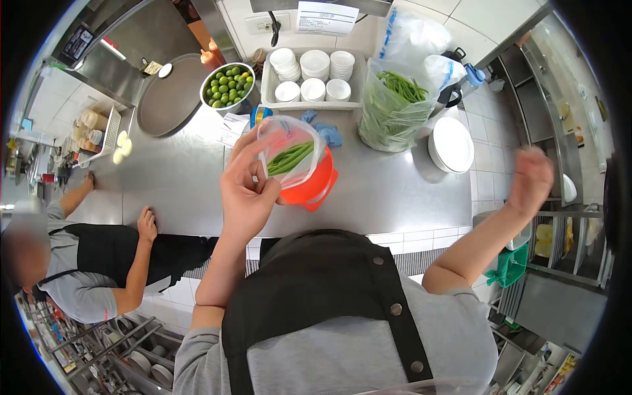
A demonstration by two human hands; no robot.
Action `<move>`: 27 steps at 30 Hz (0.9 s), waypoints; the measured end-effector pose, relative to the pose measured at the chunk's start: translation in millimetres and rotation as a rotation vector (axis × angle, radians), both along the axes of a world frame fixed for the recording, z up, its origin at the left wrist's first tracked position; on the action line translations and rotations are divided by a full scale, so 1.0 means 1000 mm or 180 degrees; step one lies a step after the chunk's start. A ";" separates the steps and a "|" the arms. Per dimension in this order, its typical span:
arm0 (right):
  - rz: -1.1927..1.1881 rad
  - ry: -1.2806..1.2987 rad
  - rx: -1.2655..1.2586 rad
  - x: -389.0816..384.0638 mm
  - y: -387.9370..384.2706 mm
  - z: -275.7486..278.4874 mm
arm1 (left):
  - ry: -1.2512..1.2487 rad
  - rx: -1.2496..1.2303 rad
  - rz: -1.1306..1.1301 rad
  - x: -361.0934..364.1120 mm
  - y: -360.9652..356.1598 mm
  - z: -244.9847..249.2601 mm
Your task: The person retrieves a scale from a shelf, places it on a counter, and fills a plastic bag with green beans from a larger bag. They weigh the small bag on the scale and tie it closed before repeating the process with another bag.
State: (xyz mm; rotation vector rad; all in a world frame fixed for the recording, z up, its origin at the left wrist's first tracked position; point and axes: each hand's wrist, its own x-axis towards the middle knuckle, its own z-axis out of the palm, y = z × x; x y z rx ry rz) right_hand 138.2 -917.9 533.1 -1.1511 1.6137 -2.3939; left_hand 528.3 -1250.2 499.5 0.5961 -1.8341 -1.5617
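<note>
Holds the small bag (293,181) of green beans (290,158) over the tabletop (395,191), clamped at its left edge by the left hand (245,191), well left of the right hand (533,176); cannot tell that blurred hand's state.

Counter (408,197) lies open front-right, a big bean bag (390,122) seemingly blocking behind.

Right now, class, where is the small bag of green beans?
In the head view, the small bag is in the person's left hand, just left of centre, partly covering the orange thing on the counter.
</note>
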 end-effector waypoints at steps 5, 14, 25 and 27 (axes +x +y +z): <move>-0.0110 -0.0308 -0.1666 0.003 -0.001 0.021 | 0.0006 0.0495 0.0003 -0.008 -0.001 -0.003; -0.1819 0.1953 0.2564 0.030 -0.186 -0.067 | -0.0022 0.0432 0.0035 -0.007 0.000 0.003; -0.1870 0.1852 0.2637 0.006 -0.195 -0.094 | 0.0201 0.0676 0.0080 -0.004 0.007 0.007; -0.1646 0.1926 0.2640 0.005 -0.197 -0.095 | 0.0250 0.0631 0.0058 -0.006 0.006 0.004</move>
